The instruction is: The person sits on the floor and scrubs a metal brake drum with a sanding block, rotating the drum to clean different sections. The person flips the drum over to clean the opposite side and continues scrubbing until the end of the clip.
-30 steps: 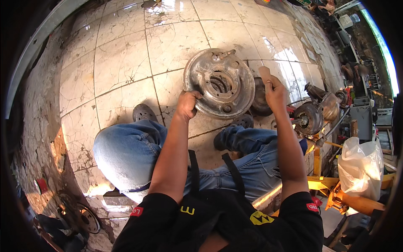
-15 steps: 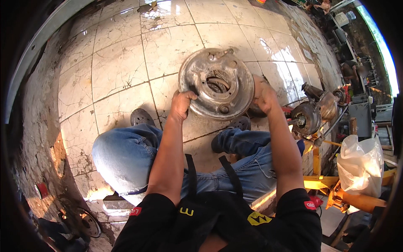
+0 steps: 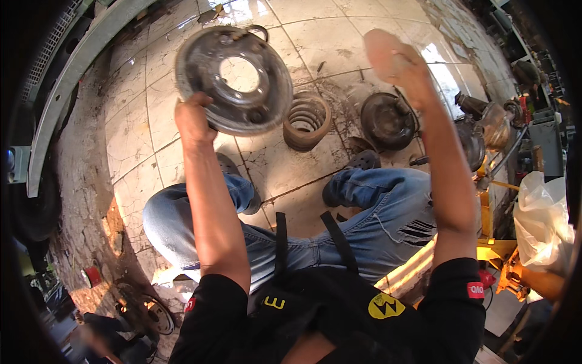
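My left hand (image 3: 195,118) grips the near-left rim of a round metal brake backing plate (image 3: 206,67). The plate is raised off the floor, and the tiles show through its round middle hole. My right hand (image 3: 405,70) is up at the right, smeared by motion. Its fingers look stretched out, and I make out nothing held in it. Between my feet and the plate stands a rusty coil spring (image 3: 290,124) on the tiles. To its right lies a dark, round, dished metal part (image 3: 388,121), nearer to my right forearm.
Cracked pale tiles (image 3: 182,151) form the floor. On the right are a greasy axle assembly (image 3: 496,124), a yellow metal frame (image 3: 494,250) and a white plastic bag (image 3: 539,218). A curved metal beam (image 3: 60,91) runs along the left.
The backing plate has swung up and left in my left hand, uncovering the coil spring and the dark round part. My right hand has let go of the plate and moved up and right.
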Tool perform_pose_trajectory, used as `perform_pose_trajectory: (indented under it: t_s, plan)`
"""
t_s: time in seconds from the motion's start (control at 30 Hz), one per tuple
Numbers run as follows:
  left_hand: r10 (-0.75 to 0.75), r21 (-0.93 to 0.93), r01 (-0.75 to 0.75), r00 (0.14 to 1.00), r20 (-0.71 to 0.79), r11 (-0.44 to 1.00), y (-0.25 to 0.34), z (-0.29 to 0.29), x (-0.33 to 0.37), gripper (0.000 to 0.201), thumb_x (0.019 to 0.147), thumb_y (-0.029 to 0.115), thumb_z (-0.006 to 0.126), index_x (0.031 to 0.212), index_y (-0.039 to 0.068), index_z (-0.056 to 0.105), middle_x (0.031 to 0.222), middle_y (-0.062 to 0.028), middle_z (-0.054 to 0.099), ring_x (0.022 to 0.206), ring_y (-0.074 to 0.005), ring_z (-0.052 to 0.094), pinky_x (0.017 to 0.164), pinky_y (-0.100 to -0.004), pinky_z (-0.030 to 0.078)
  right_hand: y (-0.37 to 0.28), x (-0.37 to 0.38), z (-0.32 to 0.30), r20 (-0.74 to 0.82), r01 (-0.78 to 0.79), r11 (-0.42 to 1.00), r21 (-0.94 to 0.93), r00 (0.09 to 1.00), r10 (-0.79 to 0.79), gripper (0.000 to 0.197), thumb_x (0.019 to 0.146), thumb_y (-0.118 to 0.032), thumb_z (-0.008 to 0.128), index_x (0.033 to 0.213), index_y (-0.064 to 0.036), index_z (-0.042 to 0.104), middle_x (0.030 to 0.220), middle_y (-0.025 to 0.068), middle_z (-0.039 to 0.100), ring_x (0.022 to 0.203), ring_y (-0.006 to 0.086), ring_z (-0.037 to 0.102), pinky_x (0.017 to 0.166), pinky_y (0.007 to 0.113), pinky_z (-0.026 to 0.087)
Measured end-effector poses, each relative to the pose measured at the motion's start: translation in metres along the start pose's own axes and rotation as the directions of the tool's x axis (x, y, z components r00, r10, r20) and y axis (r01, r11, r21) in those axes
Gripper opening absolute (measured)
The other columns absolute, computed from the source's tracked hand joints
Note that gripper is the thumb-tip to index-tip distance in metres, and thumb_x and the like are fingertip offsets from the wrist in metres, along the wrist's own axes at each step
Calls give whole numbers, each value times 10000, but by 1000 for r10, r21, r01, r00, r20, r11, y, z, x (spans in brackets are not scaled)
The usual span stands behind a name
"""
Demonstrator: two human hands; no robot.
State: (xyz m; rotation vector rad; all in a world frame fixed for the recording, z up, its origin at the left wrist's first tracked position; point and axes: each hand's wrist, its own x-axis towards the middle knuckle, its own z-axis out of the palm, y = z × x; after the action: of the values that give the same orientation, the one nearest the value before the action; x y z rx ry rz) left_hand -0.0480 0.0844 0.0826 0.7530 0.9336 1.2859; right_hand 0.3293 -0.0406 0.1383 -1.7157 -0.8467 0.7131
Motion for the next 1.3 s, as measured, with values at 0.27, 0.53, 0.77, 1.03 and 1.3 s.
perform_pose_trajectory:
  t_s: [0.27,0.53,0.77,1.03,1.3]
  plan:
    - [278,532,-243,961,15,811,14,6,53,339,769,-5,490,1086,-77,588,852,-150,649,708,-239,651,628,-361,535,42,-13,-8,99,218,906,-363,976,-195,288,948,-195,542,1182,-26,558,1071,205,645,960,332,644,788,405,515]
    - [14,974,-145,989,150,-174,-89,-1,113,532,827,32,526,1343,156,490,1112,-165,624,1031,-316,628,844,-425,547,44,-33,20,262,318,775,-546,943,-203,272,962,-132,496,1212,-33,540,1024,254,636,951,447,600,819,403,482]
    - [-253,667,-518,852,458,-536,-225,-26,32,484,935,177,464,1416,156,425,1172,-158,547,1075,-299,559,789,-523,518,69,-36,38,394,373,778,-505,902,-176,407,897,-17,499,1282,-140,550,1086,244,633,1003,447,576,817,485,478]
    - [-369,688,-509,858,357,-518,-212,-33,47,558,943,114,460,1479,203,332,1326,-170,482,1182,-344,537,891,-590,480,58,-33,28,360,323,751,-576,925,-121,334,924,-50,498,1251,-43,564,1126,259,624,1078,453,563,885,422,473]
    - [-137,999,17,990,-22,-34,-117,-22,140,691,791,-3,515,1458,114,381,1212,-214,616,1058,-323,641,908,-383,518,45,-28,6,261,268,730,-629,957,-126,329,939,-97,484,1248,-18,563,1112,256,635,1059,436,591,884,400,474]
